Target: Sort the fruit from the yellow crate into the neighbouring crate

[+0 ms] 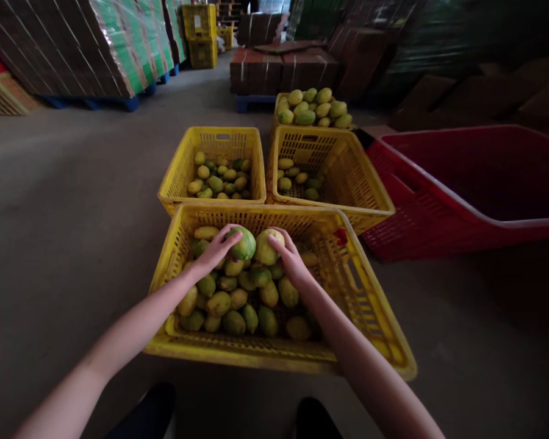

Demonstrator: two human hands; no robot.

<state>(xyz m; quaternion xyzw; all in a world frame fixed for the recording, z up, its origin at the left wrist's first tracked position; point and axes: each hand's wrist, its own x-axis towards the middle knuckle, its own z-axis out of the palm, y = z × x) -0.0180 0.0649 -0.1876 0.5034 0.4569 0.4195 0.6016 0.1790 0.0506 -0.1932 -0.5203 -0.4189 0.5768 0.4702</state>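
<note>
My left hand (223, 247) is closed around a green papaya (244, 244), thumb on top. A yellower papaya (266, 247) is gripped in my right hand (289, 253), its thumb lying across the fruit. Both fruits are held side by side above the near yellow crate (279, 363). Inside that crate, under my hands, lie several green and yellow papayas (233, 322), mostly towards its left and middle. My forearms hide part of the crate and some fruit.
Behind stand a left yellow crate (165, 183) and a right yellow crate (370, 183), both part-filled with fruit. Heaped papayas (305, 117) top another crate farther back. A large red bin (393, 201) stands at right. Wrapped stacks (132, 49) and cardboard bundles (308, 70) stand on blue pallets.
</note>
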